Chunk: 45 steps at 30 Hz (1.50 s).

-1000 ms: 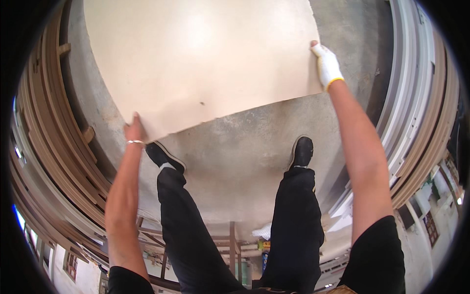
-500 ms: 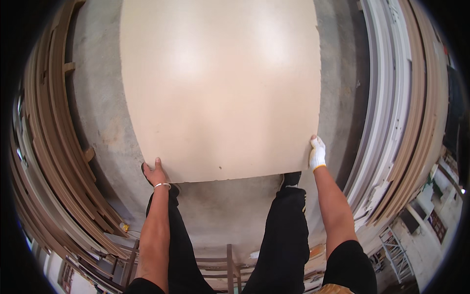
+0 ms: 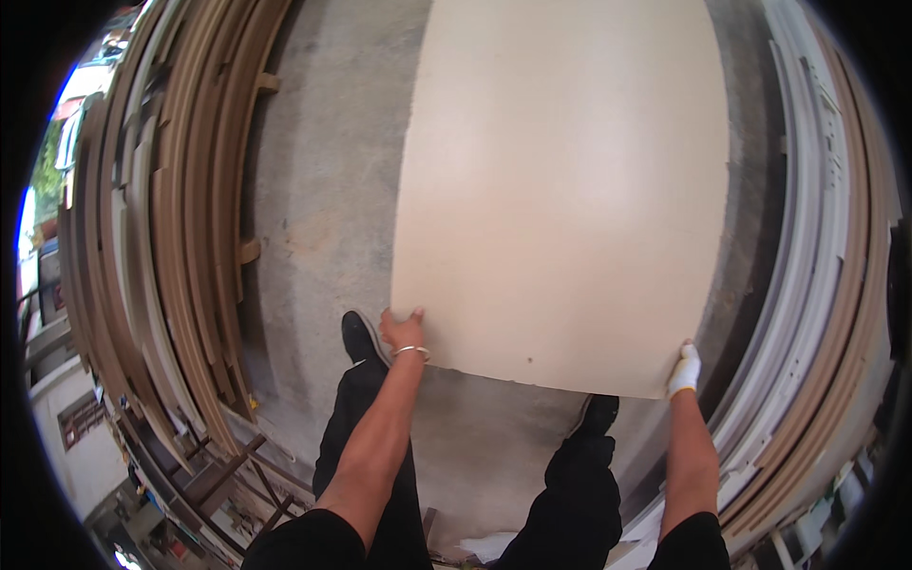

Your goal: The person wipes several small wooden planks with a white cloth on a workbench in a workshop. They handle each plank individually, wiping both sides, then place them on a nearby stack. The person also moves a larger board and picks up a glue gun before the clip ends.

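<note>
A large, pale beige sheet of board (image 3: 560, 209) stretches away from me above the concrete floor, its near edge toward my legs. Bare, with a light bangle at the wrist, my left hand (image 3: 403, 330) grips the near left corner, thumb on top and the other fingers partly hidden at the edge. At the near right corner my right hand (image 3: 684, 369), in a white glove with a yellow cuff, is closed on the board's side edge. A small dark mark shows on the board near its front edge.
Stacks of long brown boards (image 3: 190, 218) run along the left, with short wooden blocks (image 3: 250, 251) sticking out beneath. White and brown lengths (image 3: 817, 218) are piled along the right. Concrete floor (image 3: 323, 190) shows between. A wooden frame (image 3: 228, 470) stands at lower left.
The board and both hands now sit further right and tilted in view, as the view itself has swung left. My left foot now shows out beside the board's left corner. Both hands keep their grip.
</note>
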Tool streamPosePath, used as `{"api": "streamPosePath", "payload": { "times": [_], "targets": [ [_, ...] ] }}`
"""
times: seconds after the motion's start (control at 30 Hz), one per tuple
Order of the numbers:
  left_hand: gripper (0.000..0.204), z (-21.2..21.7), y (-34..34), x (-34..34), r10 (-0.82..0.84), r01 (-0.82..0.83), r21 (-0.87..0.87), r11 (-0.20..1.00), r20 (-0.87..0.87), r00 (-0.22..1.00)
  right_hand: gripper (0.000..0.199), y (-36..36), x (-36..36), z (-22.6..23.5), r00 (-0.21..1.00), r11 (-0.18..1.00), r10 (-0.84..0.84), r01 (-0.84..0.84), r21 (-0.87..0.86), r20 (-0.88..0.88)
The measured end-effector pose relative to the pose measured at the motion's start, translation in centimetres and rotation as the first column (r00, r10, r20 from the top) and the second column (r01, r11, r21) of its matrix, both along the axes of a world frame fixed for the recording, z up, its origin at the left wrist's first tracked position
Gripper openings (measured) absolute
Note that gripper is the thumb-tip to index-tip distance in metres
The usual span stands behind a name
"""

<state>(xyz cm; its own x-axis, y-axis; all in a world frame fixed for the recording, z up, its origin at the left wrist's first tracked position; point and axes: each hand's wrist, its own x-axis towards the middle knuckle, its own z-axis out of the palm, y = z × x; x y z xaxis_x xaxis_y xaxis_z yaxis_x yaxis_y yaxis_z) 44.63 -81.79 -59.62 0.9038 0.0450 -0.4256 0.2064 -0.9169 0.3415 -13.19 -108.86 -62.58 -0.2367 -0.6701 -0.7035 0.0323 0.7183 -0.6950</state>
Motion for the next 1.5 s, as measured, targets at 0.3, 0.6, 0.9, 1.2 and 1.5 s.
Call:
{"api": "streamPosePath", "payload": {
  "times": [0.3,0.6,0.9,1.2,1.5],
  "targets": [
    [0.083,1.5,1.4,0.0,-0.153,0.153,-0.002,0.988,0.037,0.988,0.046,1.7,-0.6,0.5,0.993,0.996,0.088,-0.09,-0.019,-0.075],
    [0.084,2.7,3.4,3.6,-0.371,0.334,-0.206,0.92,-0.177,0.912,0.049,3.2,1.3,2.5,0.875,0.926,0.37,-0.321,0.197,-0.314],
    [0.063,9.9,8.0,-2.2,-0.682,0.562,-0.391,0.729,-0.486,0.546,0.041,8.9,17.8,15.6,0.249,0.402,0.889,-0.826,0.394,-0.385],
    [0.03,34.3,14.0,0.4,-0.683,0.48,-0.495,0.724,-0.418,0.599,0.053,22.0,44.0,36.3,0.026,-0.021,0.972,-0.98,0.197,0.233],
    [0.065,52.2,31.7,29.2,0.149,-0.233,-0.362,0.902,-0.245,0.958,0.047,23.1,71.3,53.6,-0.245,-0.3,0.9,-0.948,0.107,0.359]
  ]
}}
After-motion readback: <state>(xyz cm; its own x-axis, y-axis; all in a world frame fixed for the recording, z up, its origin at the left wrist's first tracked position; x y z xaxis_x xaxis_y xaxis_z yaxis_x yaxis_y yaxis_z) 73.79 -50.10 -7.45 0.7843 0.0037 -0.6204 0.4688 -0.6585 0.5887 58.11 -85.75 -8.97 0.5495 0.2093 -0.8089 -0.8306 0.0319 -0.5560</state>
